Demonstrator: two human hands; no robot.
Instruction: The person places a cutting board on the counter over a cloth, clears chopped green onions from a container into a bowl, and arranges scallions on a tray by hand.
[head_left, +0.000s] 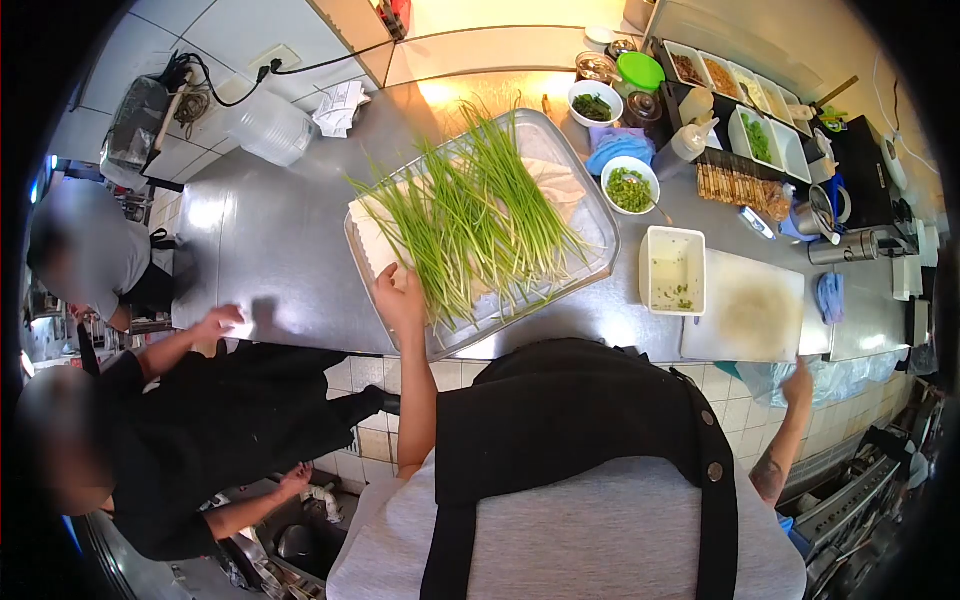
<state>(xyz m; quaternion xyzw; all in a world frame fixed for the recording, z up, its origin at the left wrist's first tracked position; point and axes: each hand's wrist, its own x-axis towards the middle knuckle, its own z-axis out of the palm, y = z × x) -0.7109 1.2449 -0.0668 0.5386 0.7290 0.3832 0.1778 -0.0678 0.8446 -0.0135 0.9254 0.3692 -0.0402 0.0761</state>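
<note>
Long green chives (pixel 470 215) lie spread on a pale cloth (pixel 376 230) in a metal tray (pixel 608 225). At the tray's lower left edge is my left hand (pixel 401 298), its fingers bent but apart, beside the stem ends and the cloth. Far to the right, my right hand (pixel 798 384) is low by the counter's front edge, next to a clear plastic bag (pixel 845 383). Its fingers are too small and unclear to read, and I cannot make out anything in them.
A white cutting board (pixel 750 315) and a white container (pixel 672 270) with green bits stand right of the tray. Behind are bowls of chopped greens (pixel 630 186), a squeeze bottle (pixel 685 148) and ingredient tubs (pixel 765 140). Two people (pixel 240 420) are at the left.
</note>
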